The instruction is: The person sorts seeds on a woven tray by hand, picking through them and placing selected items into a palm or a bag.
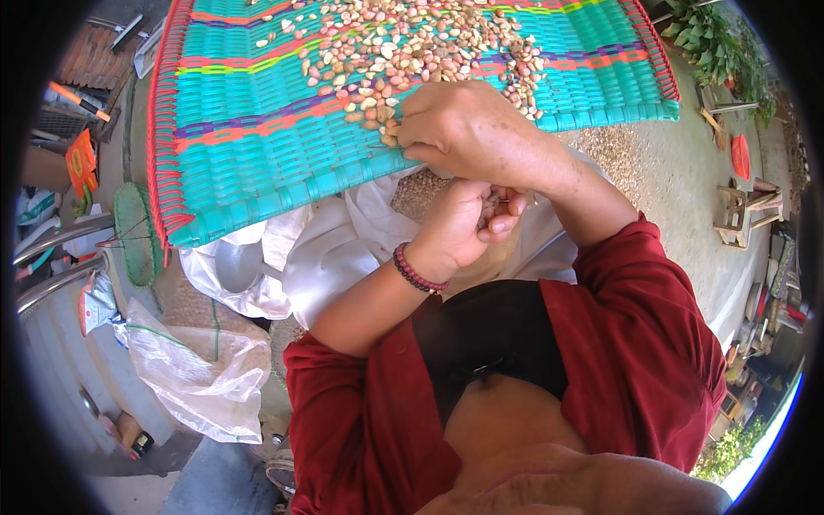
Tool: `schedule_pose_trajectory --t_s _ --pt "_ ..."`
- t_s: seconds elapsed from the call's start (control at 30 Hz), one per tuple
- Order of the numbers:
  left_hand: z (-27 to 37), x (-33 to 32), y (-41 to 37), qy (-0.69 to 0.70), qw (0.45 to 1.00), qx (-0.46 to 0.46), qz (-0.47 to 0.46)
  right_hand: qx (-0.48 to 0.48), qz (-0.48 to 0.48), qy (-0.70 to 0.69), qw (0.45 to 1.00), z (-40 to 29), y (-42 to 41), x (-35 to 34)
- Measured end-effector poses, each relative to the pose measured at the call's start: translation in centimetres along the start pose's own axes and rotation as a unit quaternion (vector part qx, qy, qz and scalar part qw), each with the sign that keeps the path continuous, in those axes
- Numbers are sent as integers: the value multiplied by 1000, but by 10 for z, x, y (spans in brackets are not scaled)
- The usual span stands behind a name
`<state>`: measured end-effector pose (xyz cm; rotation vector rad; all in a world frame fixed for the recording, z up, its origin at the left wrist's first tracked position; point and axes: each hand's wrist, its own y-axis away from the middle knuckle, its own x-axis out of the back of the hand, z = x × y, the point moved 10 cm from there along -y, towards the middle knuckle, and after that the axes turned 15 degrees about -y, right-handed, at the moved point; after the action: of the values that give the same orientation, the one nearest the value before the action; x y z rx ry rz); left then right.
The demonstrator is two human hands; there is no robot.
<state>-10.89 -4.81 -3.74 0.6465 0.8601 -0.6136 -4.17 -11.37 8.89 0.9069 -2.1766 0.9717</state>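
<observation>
A heap of shelled peanuts (412, 38) lies on a turquoise woven mat (257, 161) with coloured stripes. My right hand (457, 125), its fingers curled, rests over the mat's near edge. Its fingertips touch a few peanuts at the heap's lower tip; whether it grips any is hidden. Just below, beyond the mat's edge, my left hand (470, 215) is turned palm up. Its bent fingers cup several peanut kernels (492, 206) in the palm. A dark red bead bracelet (415, 270) circles the left wrist.
Under the mat's near edge are a white sack (335, 248) and a metal scoop (238, 264). A translucent plastic bag (206, 376) and a green-rimmed basket (137, 235) lie left. To the right stand a small wooden stool (734, 215) and loose material (615, 154) spread on the floor.
</observation>
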Motion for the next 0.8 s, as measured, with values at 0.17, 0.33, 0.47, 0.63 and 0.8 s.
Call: schedule_pose_trajectory --t_s 0.17,0.33,0.47,0.63,0.8 --pt "3 1 -4 10 1000 -19 9 -17 -37 99 994 2 3 -9" --pt "0 7 -5 5 1000 -5 27 -13 -34 88 995 2 2 -3" --pt "-5 11 -3 5 999 20 44 -25 -23 33 999 13 5 8" --pt "-5 9 -4 -2 999 11 47 -2 -8 8 1000 0 5 14" --pt "-3 7 -6 -6 999 -8 34 11 -17 94 995 -1 5 -8"
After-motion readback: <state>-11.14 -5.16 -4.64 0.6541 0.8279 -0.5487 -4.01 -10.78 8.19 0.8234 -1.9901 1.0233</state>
